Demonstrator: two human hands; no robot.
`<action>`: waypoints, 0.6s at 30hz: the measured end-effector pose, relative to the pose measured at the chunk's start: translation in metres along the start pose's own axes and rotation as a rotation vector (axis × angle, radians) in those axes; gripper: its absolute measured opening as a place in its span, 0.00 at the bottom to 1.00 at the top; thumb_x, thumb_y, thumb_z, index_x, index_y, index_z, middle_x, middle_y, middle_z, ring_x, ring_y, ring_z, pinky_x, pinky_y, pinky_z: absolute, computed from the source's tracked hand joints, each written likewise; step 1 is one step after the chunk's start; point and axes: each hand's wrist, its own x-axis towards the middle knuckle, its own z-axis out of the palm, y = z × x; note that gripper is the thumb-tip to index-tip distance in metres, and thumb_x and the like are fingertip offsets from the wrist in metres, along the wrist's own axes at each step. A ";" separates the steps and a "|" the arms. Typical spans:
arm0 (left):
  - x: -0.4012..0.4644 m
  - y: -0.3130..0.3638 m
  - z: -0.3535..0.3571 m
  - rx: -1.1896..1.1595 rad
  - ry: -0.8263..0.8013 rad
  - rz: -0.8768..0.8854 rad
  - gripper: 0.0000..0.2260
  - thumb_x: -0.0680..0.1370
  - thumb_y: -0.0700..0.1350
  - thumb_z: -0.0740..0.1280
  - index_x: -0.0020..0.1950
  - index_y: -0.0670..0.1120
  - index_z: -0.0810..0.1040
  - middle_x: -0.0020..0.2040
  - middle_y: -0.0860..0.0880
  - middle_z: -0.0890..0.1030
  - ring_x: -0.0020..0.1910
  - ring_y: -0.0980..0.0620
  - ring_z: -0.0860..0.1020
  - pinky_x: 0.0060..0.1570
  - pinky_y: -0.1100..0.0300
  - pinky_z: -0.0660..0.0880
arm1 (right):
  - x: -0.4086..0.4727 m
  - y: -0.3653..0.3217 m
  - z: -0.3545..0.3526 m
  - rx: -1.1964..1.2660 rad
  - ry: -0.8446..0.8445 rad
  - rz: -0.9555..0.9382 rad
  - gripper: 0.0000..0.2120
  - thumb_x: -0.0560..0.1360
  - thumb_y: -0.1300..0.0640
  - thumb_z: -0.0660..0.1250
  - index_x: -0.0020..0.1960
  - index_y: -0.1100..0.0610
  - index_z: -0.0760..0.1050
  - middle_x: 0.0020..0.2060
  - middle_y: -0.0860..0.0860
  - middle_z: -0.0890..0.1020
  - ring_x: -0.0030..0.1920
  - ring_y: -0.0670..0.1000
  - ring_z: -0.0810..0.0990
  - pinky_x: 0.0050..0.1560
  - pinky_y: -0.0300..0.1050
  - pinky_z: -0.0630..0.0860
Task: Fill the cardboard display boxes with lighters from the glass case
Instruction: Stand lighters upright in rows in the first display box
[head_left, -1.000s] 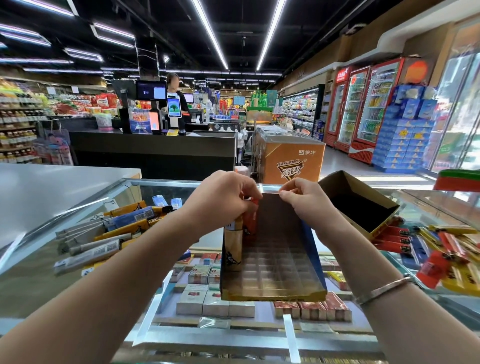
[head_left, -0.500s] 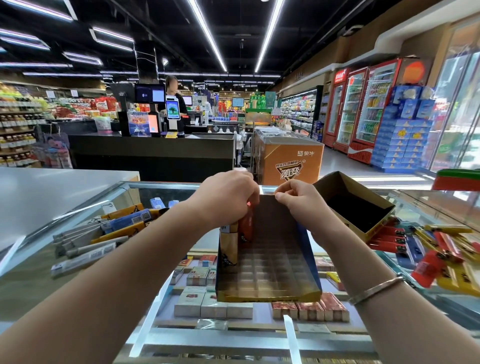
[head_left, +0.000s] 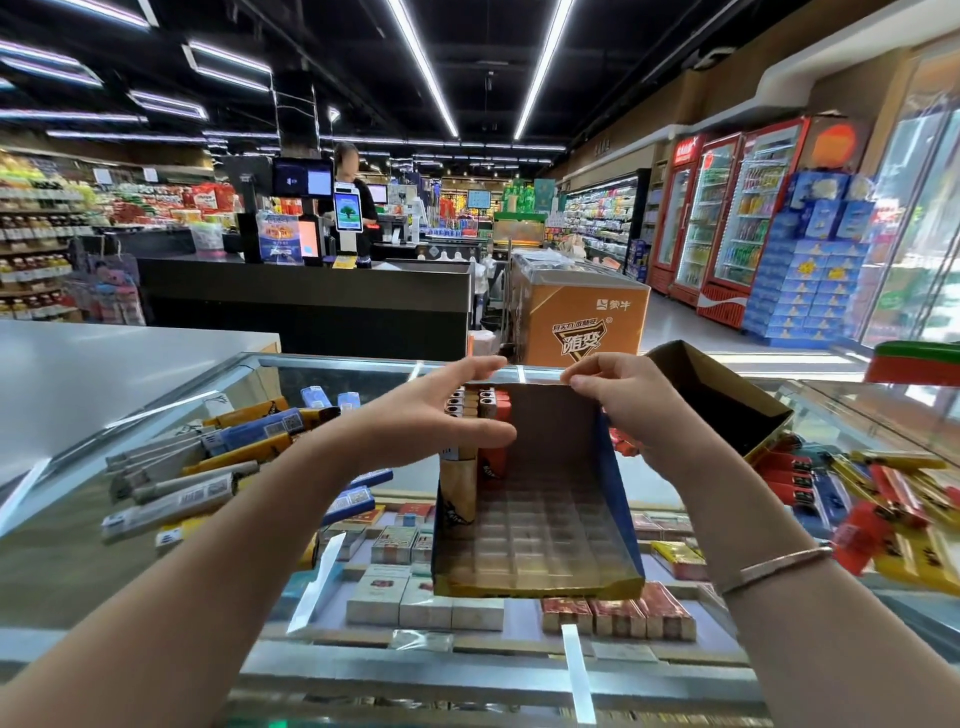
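Head view: left hand (head_left: 431, 415) w/ fingers (head_left: 480, 366) straight, spread, holding nothing, just left of the lighters (head_left: 475, 410) standing in the display box (head_left: 540, 519)'s back-left corner. Right hand (head_left: 623, 400) pinches the box's back flap top edge btwn thumb & fingertips (head_left: 579, 380). Box sits on the glass counter (head_left: 78, 519). Loose lighters (head_left: 208, 467) lie left of the left fingers, more (head_left: 883, 499) right of the right fingers, beside a second open box (head_left: 722, 400).

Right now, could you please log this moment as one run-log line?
left hand: open beside lighters | right hand: pinches display box back edge | box: mostly empty
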 end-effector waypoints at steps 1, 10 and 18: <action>-0.002 -0.003 0.000 -0.060 -0.025 -0.008 0.31 0.64 0.59 0.70 0.64 0.66 0.62 0.66 0.58 0.67 0.63 0.58 0.68 0.58 0.64 0.67 | 0.001 0.001 -0.004 0.018 0.030 0.014 0.10 0.77 0.62 0.62 0.40 0.53 0.78 0.39 0.53 0.80 0.41 0.48 0.77 0.39 0.38 0.75; -0.006 -0.004 -0.003 -0.085 0.043 -0.028 0.23 0.64 0.53 0.65 0.60 0.56 0.71 0.55 0.61 0.69 0.54 0.59 0.73 0.52 0.60 0.75 | 0.010 0.027 -0.012 -0.498 0.169 -0.010 0.11 0.78 0.61 0.59 0.52 0.59 0.79 0.42 0.52 0.79 0.39 0.50 0.77 0.33 0.38 0.73; -0.014 -0.008 -0.014 -0.098 0.192 -0.089 0.15 0.72 0.36 0.65 0.55 0.50 0.75 0.50 0.51 0.74 0.41 0.56 0.76 0.32 0.70 0.73 | 0.016 0.043 -0.004 -0.805 0.045 0.043 0.13 0.77 0.57 0.63 0.60 0.59 0.77 0.50 0.55 0.80 0.45 0.49 0.76 0.43 0.41 0.72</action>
